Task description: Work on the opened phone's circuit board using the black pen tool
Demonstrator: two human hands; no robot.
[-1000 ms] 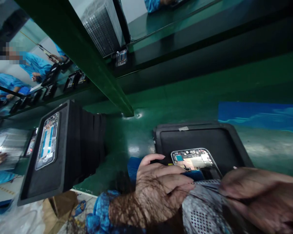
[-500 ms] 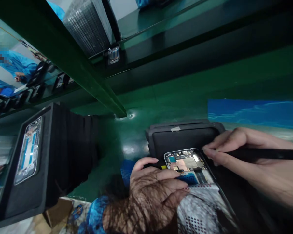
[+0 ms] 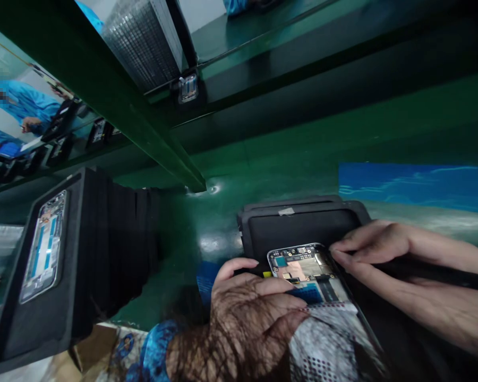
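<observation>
Fingertips (image 3: 338, 255) of the right hand (image 3: 388, 249) are pinching together at the upper right corner of an uncovered, silver-rimmed smartphone body (image 3: 305, 264) with a copper-and-black circuit area; whether they are gripping anything tiny is too unclear to tell. The phone is lying in the shallow black rectangular tray (image 3: 298, 223) on the glossy green tabletop (image 3: 223, 212). The step in hand appears to be fine edge work, the left hand (image 3: 250, 307) steadying while the right is working; the next move seems to be calling for a still phone and light, exact fingertip control. The left hand is resting palm down across the phone's left side, its fingers bent and slightly spread beside pale grey perforated material (image 3: 322, 339); whether it is pinching that is unclear. The right forearm is reaching in from the right, thumb lowermost, knuckles raised.
</observation>
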